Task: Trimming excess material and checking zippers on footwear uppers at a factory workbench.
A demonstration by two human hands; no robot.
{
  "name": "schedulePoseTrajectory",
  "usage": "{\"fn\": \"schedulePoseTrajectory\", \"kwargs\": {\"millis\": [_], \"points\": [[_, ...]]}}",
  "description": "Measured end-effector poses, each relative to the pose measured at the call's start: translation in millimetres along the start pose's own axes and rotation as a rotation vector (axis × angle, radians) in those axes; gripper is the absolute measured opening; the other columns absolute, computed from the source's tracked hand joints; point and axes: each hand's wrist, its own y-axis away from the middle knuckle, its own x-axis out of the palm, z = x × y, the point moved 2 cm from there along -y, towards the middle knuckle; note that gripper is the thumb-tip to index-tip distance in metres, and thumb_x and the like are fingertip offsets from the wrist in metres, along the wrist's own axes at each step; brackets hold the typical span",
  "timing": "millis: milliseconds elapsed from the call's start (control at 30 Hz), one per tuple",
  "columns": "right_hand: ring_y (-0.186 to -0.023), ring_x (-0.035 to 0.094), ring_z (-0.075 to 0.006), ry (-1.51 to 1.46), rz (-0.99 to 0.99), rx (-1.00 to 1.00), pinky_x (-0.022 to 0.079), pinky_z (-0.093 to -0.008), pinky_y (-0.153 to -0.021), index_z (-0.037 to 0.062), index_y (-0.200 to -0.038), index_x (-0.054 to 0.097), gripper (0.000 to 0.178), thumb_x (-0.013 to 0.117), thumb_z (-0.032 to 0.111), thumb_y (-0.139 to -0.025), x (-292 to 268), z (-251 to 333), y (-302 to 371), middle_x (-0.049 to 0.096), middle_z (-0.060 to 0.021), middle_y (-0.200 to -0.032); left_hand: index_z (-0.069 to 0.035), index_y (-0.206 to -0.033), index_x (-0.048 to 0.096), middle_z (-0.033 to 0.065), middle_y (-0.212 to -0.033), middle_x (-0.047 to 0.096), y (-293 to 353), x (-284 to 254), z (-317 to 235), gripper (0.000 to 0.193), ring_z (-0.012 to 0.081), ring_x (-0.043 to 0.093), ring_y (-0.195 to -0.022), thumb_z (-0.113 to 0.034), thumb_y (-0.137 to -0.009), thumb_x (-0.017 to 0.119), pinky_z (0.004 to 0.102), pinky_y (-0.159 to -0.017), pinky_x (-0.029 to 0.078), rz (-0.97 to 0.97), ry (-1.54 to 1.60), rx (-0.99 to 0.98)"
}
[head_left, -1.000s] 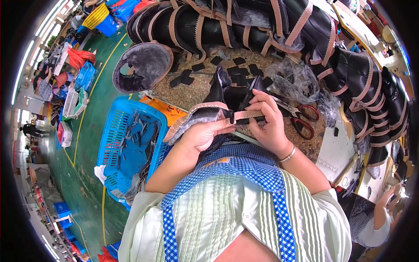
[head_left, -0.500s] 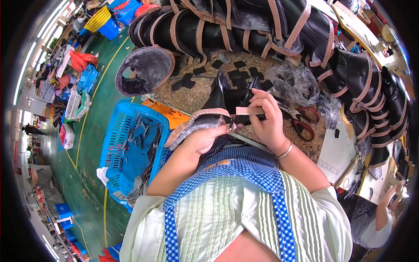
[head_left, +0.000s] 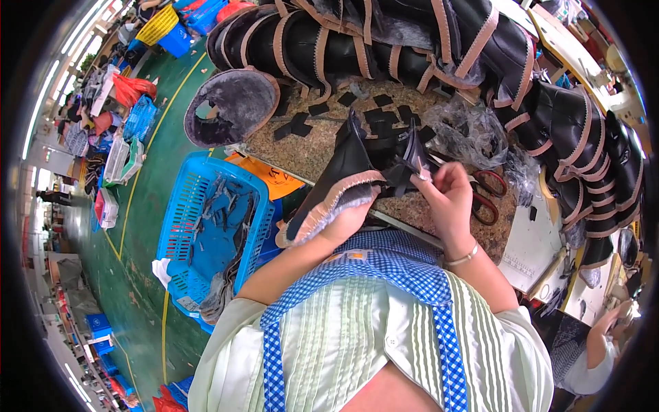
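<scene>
A black boot upper [head_left: 349, 154] with grey fleece lining and a tan zigzag-edged trim [head_left: 343, 184] lies tilted over the front edge of the stone-topped bench. My left hand [head_left: 350, 223] is closed on its trimmed top, fingers partly hidden by the lining. Beside it, my right hand [head_left: 453, 196] is closed, thumb and forefinger pinching at the boot's split black edge [head_left: 414, 154]; something small and pale shows at the fingertips. Red-and-black handled scissors [head_left: 486, 199] lie just right of my right hand.
Small black patches [head_left: 377, 117] are scattered over the bench top [head_left: 302, 156]. Crumpled clear plastic [head_left: 470, 127] lies at its right. Stacked black boots [head_left: 343, 55] line the back and right. A blue basket [head_left: 171, 233] of scraps stands left, and another person [head_left: 590, 350] sits at right.
The boot upper has turned, showing more of its black shaft and trim. My right hand has moved slightly right and down, and the tan strip it held out straight no longer shows.
</scene>
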Motion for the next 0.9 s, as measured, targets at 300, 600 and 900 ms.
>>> {"fn": "schedulePoseTrajectory", "kwargs": {"millis": [300, 600, 900], "points": [[-0.069, 0.062, -0.0172, -0.351, 0.487, 0.776, 0.05, -0.0289, -0.065, 0.0028, -0.088, 0.059, 0.036, 0.053, 0.038, -0.096, -2.5, 28.2, 42.8, 0.065, -0.0079, -0.084, 0.002, -0.113, 0.059, 0.0083, -0.097, 0.066, 0.9, 8.5, 10.6, 0.022, 0.0149, 0.062, -0.09, -0.005, -0.092, 0.059, 0.027, -0.082, 0.048, 0.034, -0.004, -0.054], [-0.066, 0.058, -0.0094, -0.71, 0.335, 0.514, 0.049, -0.0204, -0.062, -0.0018, -0.096, 0.063, 0.012, 0.059, 0.009, -0.093, 20.4, 14.0, 20.3, 0.064, -0.0064, -0.085, 0.001, -0.107, 0.062, 0.0089, -0.087, 0.066, 2.0, 6.8, 15.9, 0.021, 0.0139, 0.063, -0.079, -0.007, -0.087, 0.064, 0.0254, -0.072, 0.049, 0.044, 0.047, -0.152], [-0.065, 0.06, -0.0072, -0.207, 0.347, 0.146, 0.048, -0.0197, -0.061, -0.0047, -0.097, 0.065, 0.012, 0.065, 0.002, -0.087, 24.8, 28.5, 4.8, 0.065, -0.0028, -0.077, -0.001, -0.101, 0.062, 0.0024, -0.09, 0.064, -5.4, -5.2, -8.7, 0.015, 0.0097, 0.057, -0.083, -0.013, -0.092, 0.058, 0.0261, -0.077, 0.045, 0.257, 0.219, -0.397]]}}
